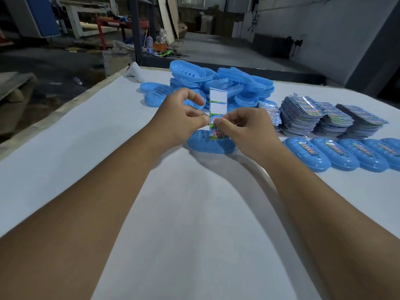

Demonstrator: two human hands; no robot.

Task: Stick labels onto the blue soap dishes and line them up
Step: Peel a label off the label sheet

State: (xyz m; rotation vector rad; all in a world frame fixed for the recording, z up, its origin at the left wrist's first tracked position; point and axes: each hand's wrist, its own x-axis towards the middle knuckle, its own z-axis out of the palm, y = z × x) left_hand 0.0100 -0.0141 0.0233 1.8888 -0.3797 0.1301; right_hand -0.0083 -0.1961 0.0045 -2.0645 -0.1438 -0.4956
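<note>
Pinching a label strip [217, 113] upright between left hand [184, 118] and right hand [244, 128], thumbs meeting at a printed label, two blank spaces above. Held over an unlabelled soap dish [211, 145] on the table [194, 213], labelled dishes [346, 153] lined to the right, heap [216, 85] behind. Risk: peeling crooked, creasing or sticking to fingers.

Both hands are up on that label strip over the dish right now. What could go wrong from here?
1. The left hand and right hand pinch the label strip in mid-air above the soap dish; a peeled label could curl and stick to the fingers or itself.
2. Nothing steadies the dish, so it may slide and the label land crooked.
3. The pile of unlabelled dishes sits close behind; a reach could topple it.
</note>
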